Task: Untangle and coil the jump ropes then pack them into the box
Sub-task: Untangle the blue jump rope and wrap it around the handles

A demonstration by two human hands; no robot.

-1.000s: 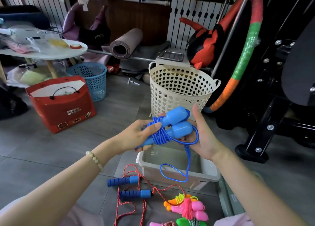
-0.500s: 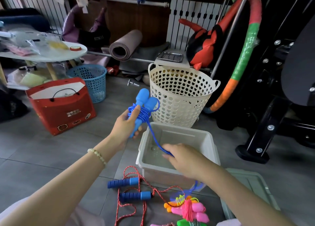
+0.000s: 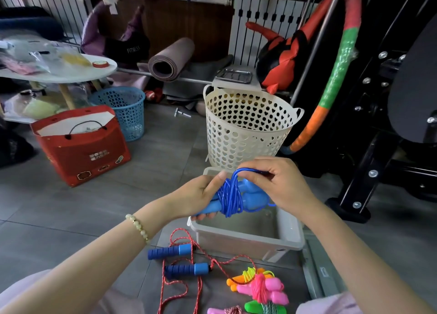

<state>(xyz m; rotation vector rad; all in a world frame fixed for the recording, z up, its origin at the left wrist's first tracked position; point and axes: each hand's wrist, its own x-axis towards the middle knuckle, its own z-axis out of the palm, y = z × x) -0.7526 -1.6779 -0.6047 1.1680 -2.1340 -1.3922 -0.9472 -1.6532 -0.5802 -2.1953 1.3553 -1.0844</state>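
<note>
- Jump rope [image 3: 233, 196], the blue one, is held above the white box [image 3: 236, 242], its cord wound around both handles.
- Left grip [image 3: 196, 195] is closed around the handles.
- Right grip [image 3: 281, 186] pinches a cord loop on top.

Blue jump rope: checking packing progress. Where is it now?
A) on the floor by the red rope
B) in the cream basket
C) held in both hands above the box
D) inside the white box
C: the left hand grips the blue jump rope, the right hand pinches its cord, above the white box.
</note>
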